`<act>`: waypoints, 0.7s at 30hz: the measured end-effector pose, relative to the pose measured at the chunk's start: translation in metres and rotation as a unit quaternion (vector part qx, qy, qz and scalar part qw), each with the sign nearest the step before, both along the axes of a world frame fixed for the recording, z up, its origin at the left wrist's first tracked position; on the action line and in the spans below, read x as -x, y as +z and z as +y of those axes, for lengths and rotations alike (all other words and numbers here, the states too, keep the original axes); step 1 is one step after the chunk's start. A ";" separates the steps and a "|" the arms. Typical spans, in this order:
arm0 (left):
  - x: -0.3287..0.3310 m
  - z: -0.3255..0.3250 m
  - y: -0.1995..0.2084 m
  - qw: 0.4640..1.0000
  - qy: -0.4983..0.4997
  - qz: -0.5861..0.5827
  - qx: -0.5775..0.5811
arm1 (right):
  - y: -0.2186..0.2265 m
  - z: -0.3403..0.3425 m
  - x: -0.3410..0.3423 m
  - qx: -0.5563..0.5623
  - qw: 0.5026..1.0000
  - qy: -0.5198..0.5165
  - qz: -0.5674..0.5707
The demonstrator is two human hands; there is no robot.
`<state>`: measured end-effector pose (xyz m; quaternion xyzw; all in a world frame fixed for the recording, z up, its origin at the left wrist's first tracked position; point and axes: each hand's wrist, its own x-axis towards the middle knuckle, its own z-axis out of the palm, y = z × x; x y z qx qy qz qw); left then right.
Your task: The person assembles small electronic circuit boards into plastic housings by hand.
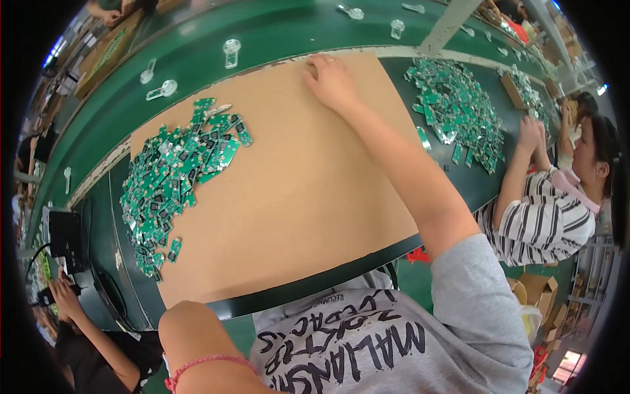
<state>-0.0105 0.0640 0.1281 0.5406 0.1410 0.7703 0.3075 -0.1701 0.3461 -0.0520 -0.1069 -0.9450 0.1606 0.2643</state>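
Right hand (333, 82): loosely spread at cardboard sheet's (295, 190) far edge, pinching nothing | left hand (197, 331): fingers hidden, can't tell | green circuit boards (174, 171): heaped along sheet's left edge | my worry: a tug on the sheet could spill boards there

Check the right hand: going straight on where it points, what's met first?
Likely the pale, chipped ledge along the far edge of the cardboard; the right hand seems almost at it. The green surface lies beyond. Height is unclear.

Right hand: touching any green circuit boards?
No, the right hand rests apart from them, at the far edge of the brown cardboard sheet.
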 end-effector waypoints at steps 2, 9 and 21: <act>0.002 0.000 0.001 1.000 -0.011 0.000 -0.006 | 0.000 -0.001 0.002 0.019 1.000 0.013 -0.001; 0.006 0.000 0.004 0.999 -0.030 0.008 -0.035 | -0.003 -0.002 0.001 0.007 1.000 0.001 0.021; 0.008 0.007 0.003 0.996 -0.033 0.018 -0.080 | -0.008 0.000 -0.004 0.011 1.000 -0.006 0.025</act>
